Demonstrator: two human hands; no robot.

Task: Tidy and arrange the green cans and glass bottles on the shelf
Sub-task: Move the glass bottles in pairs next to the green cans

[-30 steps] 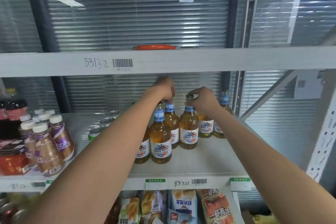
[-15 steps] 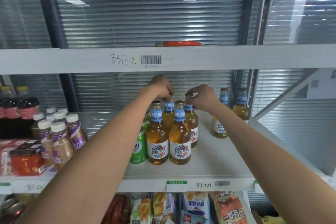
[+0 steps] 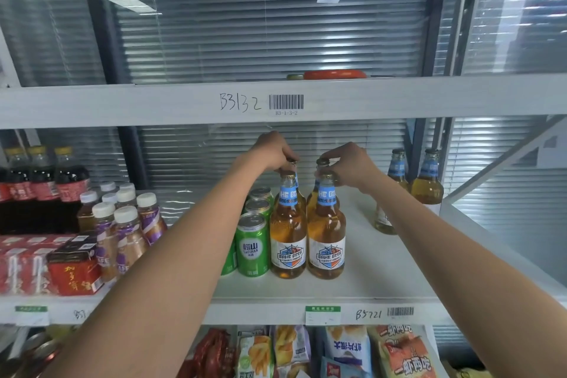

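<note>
On the white shelf point(image 3: 374, 279) two amber glass bottles with blue labels stand side by side at the front: the front left bottle point(image 3: 287, 233) and the front right bottle point(image 3: 326, 233). Two more bottles stand right behind them. My left hand point(image 3: 273, 150) pinches the cap of the rear left bottle point(image 3: 293, 163). My right hand point(image 3: 349, 163) pinches the cap of the rear right bottle point(image 3: 322, 163). A row of green cans point(image 3: 252, 242) runs back along the left of the bottles. Two more glass bottles point(image 3: 427, 184) stand at the back right.
Purple-labelled plastic bottles point(image 3: 122, 224), dark soda bottles point(image 3: 40, 190) and red cartons point(image 3: 73, 270) fill the shelf's left part. The upper shelf beam point(image 3: 399, 98) sits low over my hands, with an orange item point(image 3: 334, 74) on it. Snack bags point(image 3: 346, 350) fill the shelf below.
The view has moved closer and turned left. Both hands have kept their hold on the rear bottles' caps, and the bottles now stand in a tight two-by-two block beside the green cans.
</note>
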